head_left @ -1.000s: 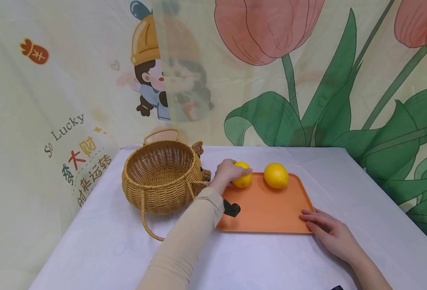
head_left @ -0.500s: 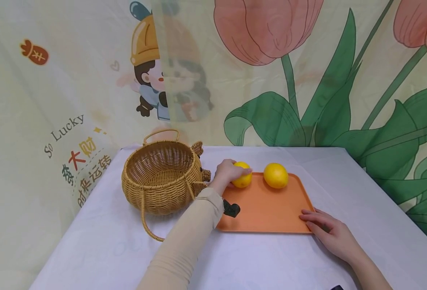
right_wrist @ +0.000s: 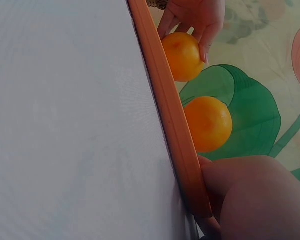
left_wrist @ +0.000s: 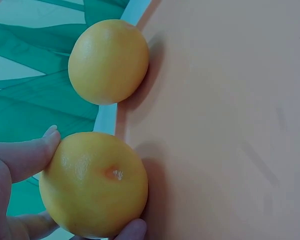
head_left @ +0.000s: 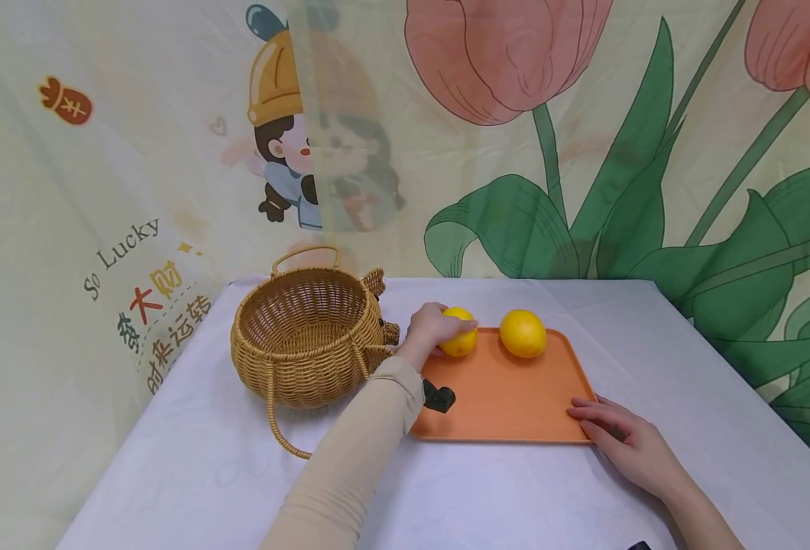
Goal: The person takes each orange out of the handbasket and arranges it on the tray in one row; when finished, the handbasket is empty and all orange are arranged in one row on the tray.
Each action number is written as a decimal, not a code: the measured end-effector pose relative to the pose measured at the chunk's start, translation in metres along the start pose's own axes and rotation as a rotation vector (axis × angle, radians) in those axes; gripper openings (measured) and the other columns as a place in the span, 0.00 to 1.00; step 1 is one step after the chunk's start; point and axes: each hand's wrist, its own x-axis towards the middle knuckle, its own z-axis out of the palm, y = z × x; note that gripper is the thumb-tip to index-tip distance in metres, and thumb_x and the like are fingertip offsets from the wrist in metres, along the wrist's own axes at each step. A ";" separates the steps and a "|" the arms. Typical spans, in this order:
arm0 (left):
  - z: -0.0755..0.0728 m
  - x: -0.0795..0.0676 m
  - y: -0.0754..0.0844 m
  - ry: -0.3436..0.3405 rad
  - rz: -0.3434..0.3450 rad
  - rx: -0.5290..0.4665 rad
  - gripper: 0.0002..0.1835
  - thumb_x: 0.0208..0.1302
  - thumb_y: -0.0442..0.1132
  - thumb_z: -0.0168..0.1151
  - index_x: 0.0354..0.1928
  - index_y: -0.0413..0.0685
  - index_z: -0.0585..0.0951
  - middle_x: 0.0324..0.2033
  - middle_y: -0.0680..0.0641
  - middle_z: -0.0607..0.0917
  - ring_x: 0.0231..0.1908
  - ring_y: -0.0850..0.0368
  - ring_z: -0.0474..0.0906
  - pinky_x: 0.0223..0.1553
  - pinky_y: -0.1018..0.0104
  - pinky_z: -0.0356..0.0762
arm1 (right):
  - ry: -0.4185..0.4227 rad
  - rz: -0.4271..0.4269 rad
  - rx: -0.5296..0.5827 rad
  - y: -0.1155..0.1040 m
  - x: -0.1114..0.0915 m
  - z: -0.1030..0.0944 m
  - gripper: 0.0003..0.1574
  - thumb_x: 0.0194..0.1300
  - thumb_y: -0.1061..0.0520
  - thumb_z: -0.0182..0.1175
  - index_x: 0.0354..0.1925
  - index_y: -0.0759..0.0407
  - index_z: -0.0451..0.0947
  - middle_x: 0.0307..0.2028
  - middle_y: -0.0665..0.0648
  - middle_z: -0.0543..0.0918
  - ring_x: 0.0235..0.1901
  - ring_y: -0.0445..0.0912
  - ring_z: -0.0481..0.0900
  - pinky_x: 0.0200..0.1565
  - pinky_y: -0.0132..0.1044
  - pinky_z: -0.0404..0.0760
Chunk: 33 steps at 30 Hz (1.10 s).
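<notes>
Two yellow oranges sit at the far edge of an orange tray [head_left: 515,405]. Round the left orange [left_wrist: 95,185] curl the thumb and fingers of my left hand [head_left: 434,327], which grips it from the left side. The fruit is close to the tray, but whether it touches is unclear. The other orange [head_left: 523,334] lies to its right, touched by neither hand. At the tray's near right corner rests my right hand [head_left: 628,443], its fingers laid loosely over the rim. In the right wrist view its thumb [right_wrist: 240,180] is against the tray edge.
A woven wicker basket [head_left: 302,336] with a pig's snout and ear stands left of the tray, its mouth tilted towards me. Its handle loop [head_left: 281,435] hangs down onto the white tablecloth [head_left: 192,466]. A printed curtain [head_left: 501,191] hangs behind the table.
</notes>
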 end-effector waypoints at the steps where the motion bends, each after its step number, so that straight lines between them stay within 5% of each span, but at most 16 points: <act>1: 0.000 0.000 0.000 0.000 0.000 0.000 0.40 0.59 0.57 0.75 0.68 0.43 0.75 0.49 0.42 0.80 0.43 0.48 0.77 0.40 0.55 0.86 | 0.000 0.000 0.000 0.000 0.000 0.000 0.17 0.76 0.51 0.61 0.58 0.52 0.85 0.64 0.61 0.79 0.72 0.66 0.59 0.65 0.72 0.60; 18: 0.001 -0.003 0.002 0.012 -0.014 0.020 0.40 0.59 0.58 0.75 0.68 0.44 0.75 0.49 0.42 0.80 0.45 0.48 0.77 0.41 0.55 0.86 | -0.005 0.016 -0.004 0.000 0.000 0.001 0.17 0.76 0.50 0.61 0.58 0.51 0.85 0.65 0.60 0.78 0.72 0.66 0.59 0.65 0.72 0.60; 27: 0.003 -0.004 0.003 0.003 0.025 0.093 0.44 0.63 0.61 0.70 0.72 0.41 0.70 0.54 0.40 0.79 0.44 0.48 0.76 0.41 0.59 0.83 | 0.001 0.011 0.017 0.002 0.000 0.002 0.16 0.75 0.51 0.61 0.57 0.50 0.85 0.64 0.59 0.79 0.73 0.65 0.60 0.66 0.71 0.59; 33: 0.002 -0.010 0.006 0.026 0.090 0.180 0.47 0.65 0.66 0.63 0.71 0.35 0.67 0.56 0.38 0.79 0.48 0.46 0.76 0.52 0.56 0.78 | 0.013 -0.001 0.014 0.001 0.000 0.000 0.15 0.75 0.51 0.61 0.56 0.50 0.86 0.64 0.59 0.79 0.72 0.66 0.60 0.66 0.71 0.60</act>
